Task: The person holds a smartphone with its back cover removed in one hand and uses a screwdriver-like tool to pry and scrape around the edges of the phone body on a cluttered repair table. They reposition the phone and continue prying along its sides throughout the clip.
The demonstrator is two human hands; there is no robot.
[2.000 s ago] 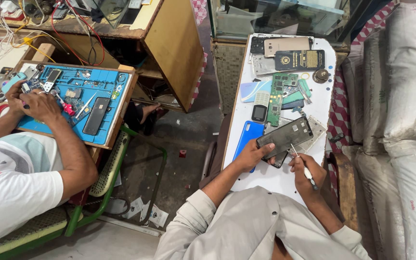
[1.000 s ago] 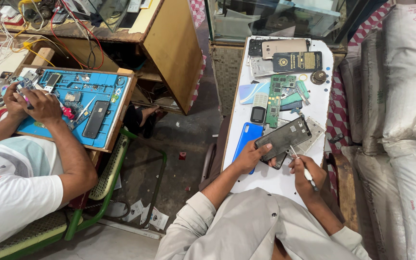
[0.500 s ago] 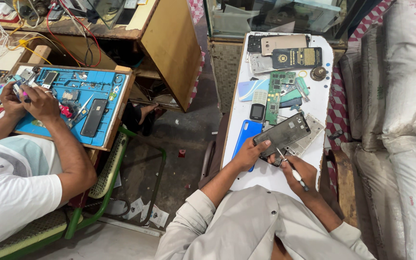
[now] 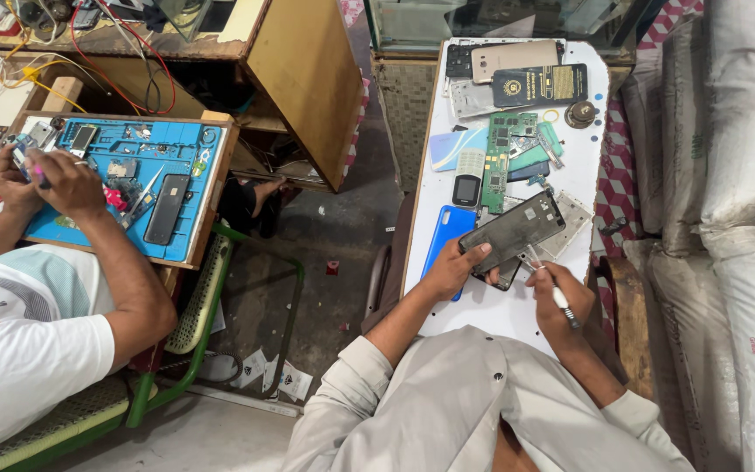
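1. A dark, flat opened smartphone body [image 4: 514, 231] is held tilted above the near half of the white narrow bench [image 4: 500, 306], just inside its right edge; the left hand [image 4: 454, 267] is clamped around the phone's lower left corner, fingers curled under it.
2. A slim metal-tipped hand tool with a white grip [image 4: 552, 288] is pinched like a pen in the right hand [image 4: 561, 301], its tip brought to the phone's lower edge; whether the tip touches the casing cannot be told.
3. A blue glossy phone back cover [image 4: 444, 238] is seen lying under the left hand near the bench's left edge, with a green circuit board [image 4: 502, 162] and a small black feature phone [image 4: 466, 190] laid beyond it toward the middle.
4. At the far end, a gold phone back panel [image 4: 517, 58] and a black rectangular box with gold print [image 4: 539, 85] are set side by side.
5. At a separate bench to the left, a blue repair mat [image 4: 159, 144] is being worked over by a co-worker's hands [image 4: 45, 179].
6. Risk is judged to lie in the one-corner grip: if the tool were pressed too hard, the phone could be twisted loose and dropped onto the crowded parts, or its inner parts gouged by a slipping tip.
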